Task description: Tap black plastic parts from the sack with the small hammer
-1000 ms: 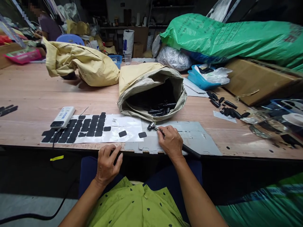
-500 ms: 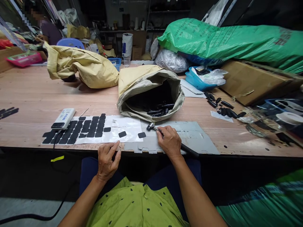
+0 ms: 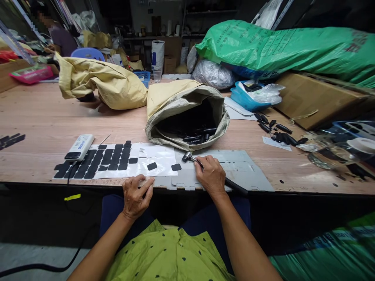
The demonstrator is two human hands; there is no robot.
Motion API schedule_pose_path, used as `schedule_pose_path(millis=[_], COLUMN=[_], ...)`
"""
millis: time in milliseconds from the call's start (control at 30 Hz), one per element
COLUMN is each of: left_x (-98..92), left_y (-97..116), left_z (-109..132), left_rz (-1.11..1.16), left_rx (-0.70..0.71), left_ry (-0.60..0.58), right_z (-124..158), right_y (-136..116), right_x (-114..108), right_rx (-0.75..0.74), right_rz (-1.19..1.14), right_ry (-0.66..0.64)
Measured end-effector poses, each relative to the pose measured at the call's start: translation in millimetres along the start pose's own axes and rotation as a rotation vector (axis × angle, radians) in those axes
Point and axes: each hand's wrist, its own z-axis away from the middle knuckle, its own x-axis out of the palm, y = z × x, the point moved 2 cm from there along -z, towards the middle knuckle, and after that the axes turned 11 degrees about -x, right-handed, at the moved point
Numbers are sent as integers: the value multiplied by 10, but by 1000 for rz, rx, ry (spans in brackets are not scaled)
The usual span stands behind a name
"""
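My right hand (image 3: 211, 175) is wrapped round a small hammer (image 3: 235, 186) with a short metal head and a black handle, lying low over the grey board (image 3: 246, 168). My left hand (image 3: 137, 197) is at the table's front edge, its fingers curled and the thumb and forefinger tips close together. Whether anything sits between them I cannot make out. Just above that hand lies a white sheet (image 3: 140, 151) with rows of black rounded pads (image 3: 115, 156). One loose pad (image 3: 152, 166) is on its bare part, another pad (image 3: 176, 167) at its right edge.
An open sack (image 3: 168, 99) of black parts stands behind the board. A white device (image 3: 81, 145) with a cable rests on the sheet's left end. Black pieces (image 3: 283, 138), a blue basin (image 3: 249, 102) and a cardboard box (image 3: 307, 97) are at right. Another person sits far left.
My left hand has shifted slightly right, and its thumb and forefinger have drawn closer together. My right hand keeps its grip on the hammer in almost the same place.
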Motion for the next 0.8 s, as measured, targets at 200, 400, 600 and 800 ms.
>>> schedule_pose_path(millis=[200, 400, 600, 800], left_x=[-7, 5, -49, -85], left_y=[25, 30, -12, -120], left_z=[24, 31, -38, -395], left_rz=[-37, -71, 215, 249], left_rx=[-26, -47, -197, -329], left_ry=[-31, -72, 18, -322], right_z=[-3, 4, 0, -2], right_y=[-6, 2, 4, 3], right_x=[-8, 1, 9, 6], right_rx=[-1, -4, -11, -8], right_rz=[27, 22, 21, 27], right_ry=[8, 12, 19, 11])
